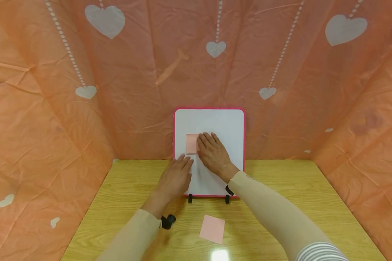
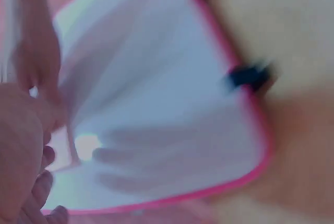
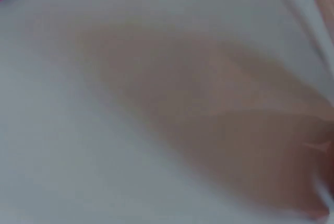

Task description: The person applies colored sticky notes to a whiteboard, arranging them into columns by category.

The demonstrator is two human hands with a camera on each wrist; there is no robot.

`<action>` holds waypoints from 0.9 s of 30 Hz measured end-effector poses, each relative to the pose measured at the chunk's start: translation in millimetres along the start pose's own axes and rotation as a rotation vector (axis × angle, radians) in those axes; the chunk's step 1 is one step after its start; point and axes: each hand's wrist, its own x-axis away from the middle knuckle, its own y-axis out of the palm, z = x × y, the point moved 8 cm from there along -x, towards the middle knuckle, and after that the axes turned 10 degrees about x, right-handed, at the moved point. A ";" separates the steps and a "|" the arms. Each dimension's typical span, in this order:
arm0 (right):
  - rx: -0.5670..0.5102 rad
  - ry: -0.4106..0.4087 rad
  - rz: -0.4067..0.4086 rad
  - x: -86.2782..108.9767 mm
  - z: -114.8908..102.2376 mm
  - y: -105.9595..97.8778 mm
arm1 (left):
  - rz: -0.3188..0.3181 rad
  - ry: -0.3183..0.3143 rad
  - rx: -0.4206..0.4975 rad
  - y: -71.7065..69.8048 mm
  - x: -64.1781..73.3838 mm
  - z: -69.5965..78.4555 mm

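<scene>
A pink sticky note (image 1: 191,144) lies against a white board (image 1: 215,121) with a bright pink frame, left of its middle. My right hand (image 1: 213,154) rests on the board with fingers extended, covering the note's right side. Lower down, at the board's left edge, my left hand (image 1: 174,177) has its fingers stretched toward the note's bottom edge; whether they touch the board I cannot tell. In the left wrist view, part of the note (image 2: 60,151) shows beside both hands. The right wrist view is blurred, mostly board surface (image 3: 62,156) and shadow.
Another pink sticky note (image 1: 212,229) lies on the wood-grain table (image 1: 274,181) in front of the board. Black feet (image 1: 227,199) hold the board up. Behind and at both sides hangs an orange cloth (image 1: 134,72) with white hearts.
</scene>
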 end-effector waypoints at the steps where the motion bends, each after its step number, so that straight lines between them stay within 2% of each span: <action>1: 0.002 -0.003 -0.010 0.3 -0.1 0.8 | -0.020 -0.009 -0.035 -4.7 -11.5 -5.2; 3: -0.001 -0.008 -0.029 1.2 -0.7 2.2 | -0.072 -0.013 -0.098 -10.2 -30.4 -12.9; 5: 0.002 -0.017 -0.035 2.0 -1.8 2.9 | -0.133 -0.009 -0.156 -10.8 -43.4 -18.7; 9: 0.019 -0.034 -0.033 3.0 -3.7 3.5 | -0.191 0.021 -0.245 -8.6 -58.0 -25.3; 16: 0.052 -0.041 -0.061 3.8 -1.7 7.2 | -0.205 0.029 -0.293 -8.0 -66.4 -31.1; 23: 0.083 -0.007 -0.093 11.1 11.6 7.6 | -0.199 0.021 -0.259 -11.2 -66.8 -37.1; 27: 0.055 0.015 -0.090 11.0 16.4 6.0 | -0.197 0.026 -0.264 -9.3 -66.3 -39.1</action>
